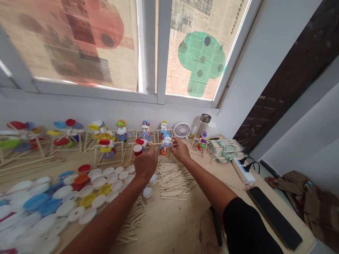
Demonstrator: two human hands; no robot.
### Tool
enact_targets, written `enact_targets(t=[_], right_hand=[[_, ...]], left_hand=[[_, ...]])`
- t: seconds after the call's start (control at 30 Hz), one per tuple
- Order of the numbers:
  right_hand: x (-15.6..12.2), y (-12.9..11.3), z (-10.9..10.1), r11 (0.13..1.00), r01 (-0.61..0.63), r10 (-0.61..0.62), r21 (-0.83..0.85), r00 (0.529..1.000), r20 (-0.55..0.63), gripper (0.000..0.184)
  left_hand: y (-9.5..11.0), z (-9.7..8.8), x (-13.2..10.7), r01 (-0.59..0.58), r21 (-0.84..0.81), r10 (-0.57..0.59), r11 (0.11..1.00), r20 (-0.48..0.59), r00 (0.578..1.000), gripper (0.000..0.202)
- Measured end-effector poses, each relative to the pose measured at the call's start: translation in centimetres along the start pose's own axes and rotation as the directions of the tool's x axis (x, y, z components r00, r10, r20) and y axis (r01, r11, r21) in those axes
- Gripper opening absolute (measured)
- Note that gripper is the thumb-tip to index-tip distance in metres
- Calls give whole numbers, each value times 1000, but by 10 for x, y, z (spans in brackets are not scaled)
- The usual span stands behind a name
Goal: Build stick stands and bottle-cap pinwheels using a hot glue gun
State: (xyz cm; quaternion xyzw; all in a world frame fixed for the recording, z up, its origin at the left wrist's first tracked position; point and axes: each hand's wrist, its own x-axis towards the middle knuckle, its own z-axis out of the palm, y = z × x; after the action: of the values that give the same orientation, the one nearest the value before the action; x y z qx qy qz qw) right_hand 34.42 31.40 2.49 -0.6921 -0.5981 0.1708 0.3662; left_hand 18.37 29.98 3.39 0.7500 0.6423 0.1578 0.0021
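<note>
Both my hands reach over the table to a small wooden-stick frame with a wheel of coloured bottle caps (166,138). My right hand (180,151) grips the frame's right side between thumb and fingers. At its left side is my left hand (146,163), closed, its back toward me and its fingertips partly hidden. Blue, white and orange caps show on the wheel between the hands. Just left stands another stick frame with red and white caps (137,148). A pile of loose wooden sticks (174,180) lies below my hands.
Many loose plastic caps (62,192) cover the left of the table. More capped frames (107,150) line the wall. Toward the right are a white fan (182,129), a flask (203,124), bagged sticks (226,150), a power strip (243,171) and a long black object (275,218).
</note>
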Motion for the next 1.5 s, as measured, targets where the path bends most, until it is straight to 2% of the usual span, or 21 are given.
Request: enact_targets(t=[0.2, 0.57, 1.13, 1.3, 1.5], right_hand=[[-4, -7, -1, 999, -18, 18, -48, 1000, 3, 53], [-8, -21, -2, 986, -50, 51, -161, 999, 0, 51], [-16, -32, -8, 930, -62, 63, -362, 998, -10, 52], [-17, -34, -8, 903, -53, 58, -426, 998, -3, 45], [-17, -37, -7, 883, -44, 46, -467, 999, -8, 47]], left_hand=[[-10, -16, -25, -4, -9, 5, 1000, 61, 998, 42], [-11, -34, -64, -59, -42, 67, 997, 226, 972, 40], [-23, -46, -79, -45, -69, 63, 997, 282, 957, 37], [-27, -52, -87, -32, -86, 56, 996, 290, 955, 37], [-30, -51, -98, -19, -118, 53, 993, 293, 955, 36]])
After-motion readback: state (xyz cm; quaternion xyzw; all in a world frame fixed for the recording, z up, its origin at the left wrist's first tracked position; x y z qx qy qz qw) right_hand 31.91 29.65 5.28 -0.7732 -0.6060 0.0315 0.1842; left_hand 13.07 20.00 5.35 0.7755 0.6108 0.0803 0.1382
